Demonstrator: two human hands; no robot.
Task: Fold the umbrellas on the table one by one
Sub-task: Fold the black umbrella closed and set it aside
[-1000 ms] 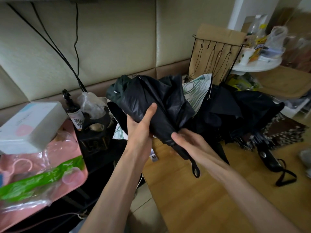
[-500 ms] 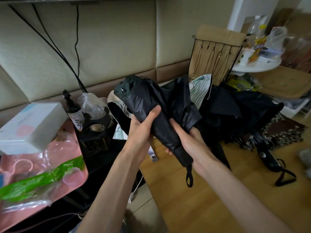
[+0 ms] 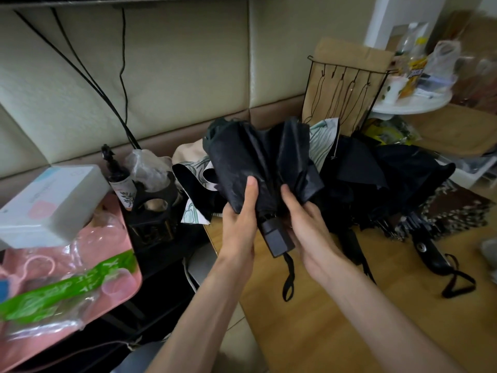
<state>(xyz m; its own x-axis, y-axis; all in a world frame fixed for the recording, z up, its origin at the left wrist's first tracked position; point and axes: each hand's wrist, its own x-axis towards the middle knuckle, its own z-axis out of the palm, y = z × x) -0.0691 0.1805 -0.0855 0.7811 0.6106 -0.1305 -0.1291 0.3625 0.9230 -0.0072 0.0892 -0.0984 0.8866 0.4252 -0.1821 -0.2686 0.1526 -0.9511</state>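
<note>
I hold a collapsed black umbrella (image 3: 250,160) upright above the wooden table's (image 3: 363,319) left edge. Its square black handle (image 3: 278,236) points down toward me, with a wrist strap dangling below. My left hand (image 3: 239,224) grips the left side of the bunched canopy, thumb lying on the cloth. My right hand (image 3: 306,224) pinches a loose fold of the canopy on the right. Behind lie another black umbrella (image 3: 390,179) with its handle (image 3: 430,251) on the table, and a white leaf-patterned umbrella (image 3: 321,141) partly hidden.
A pink tray (image 3: 118,286) with plastic bags and a white box (image 3: 51,203) sits at left. A dark bottle (image 3: 118,176) and black holder (image 3: 153,208) stand beside it. A wire rack (image 3: 347,95) stands at the back; cables hang down the padded wall.
The umbrella has swung from a slant to nearly upright, handle now toward me. My right hand slid off the shaft end and took a fold of canopy; my left hand kept its grip.
</note>
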